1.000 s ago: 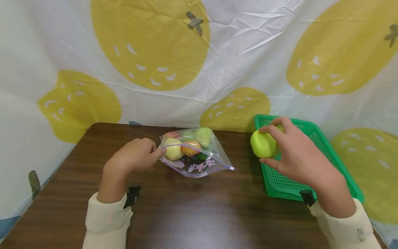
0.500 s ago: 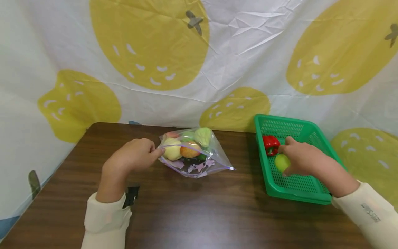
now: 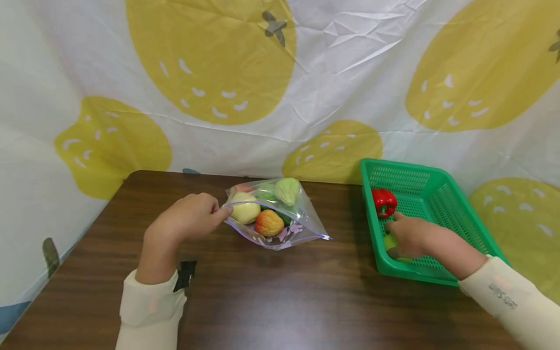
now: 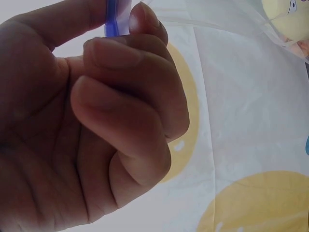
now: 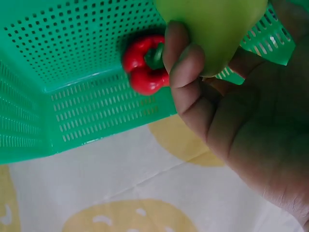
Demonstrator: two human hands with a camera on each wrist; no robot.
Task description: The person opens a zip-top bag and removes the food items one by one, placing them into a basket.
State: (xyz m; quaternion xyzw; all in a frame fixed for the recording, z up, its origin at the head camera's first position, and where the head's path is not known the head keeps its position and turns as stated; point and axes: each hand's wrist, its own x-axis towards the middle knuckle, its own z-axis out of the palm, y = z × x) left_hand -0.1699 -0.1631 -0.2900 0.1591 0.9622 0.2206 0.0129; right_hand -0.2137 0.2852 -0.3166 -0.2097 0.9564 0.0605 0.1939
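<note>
A clear zip bag [image 3: 306,221] with a purple seal lies on the table, its mouth facing me and parted. Inside are a pale yellow fruit [image 3: 245,209], an orange-red fruit [image 3: 269,223], a pale green fruit [image 3: 287,190] and other pieces partly covered. My left hand [image 3: 190,216] pinches the bag's left edge between thumb and finger; the purple seal strip [image 4: 111,19] shows there in the left wrist view. Down in the green basket [image 3: 376,243], my right hand [image 3: 415,238] holds a yellow-green fruit [image 5: 212,34] with curled fingers. A red bell pepper [image 3: 384,201] rests beside that hand.
The basket's raised walls surround the right hand. Brown tabletop [image 3: 280,301] extends in front of the bag and between bag and basket. Close behind the table hangs a white cloth [image 3: 337,87] with large yellow fruit prints.
My right hand has gone from the basket's left rim down inside with the yellow-green fruit, uncovering the red bell pepper. In the bag, the orange-red fruit has shifted toward the mouth. The left hand stayed put.
</note>
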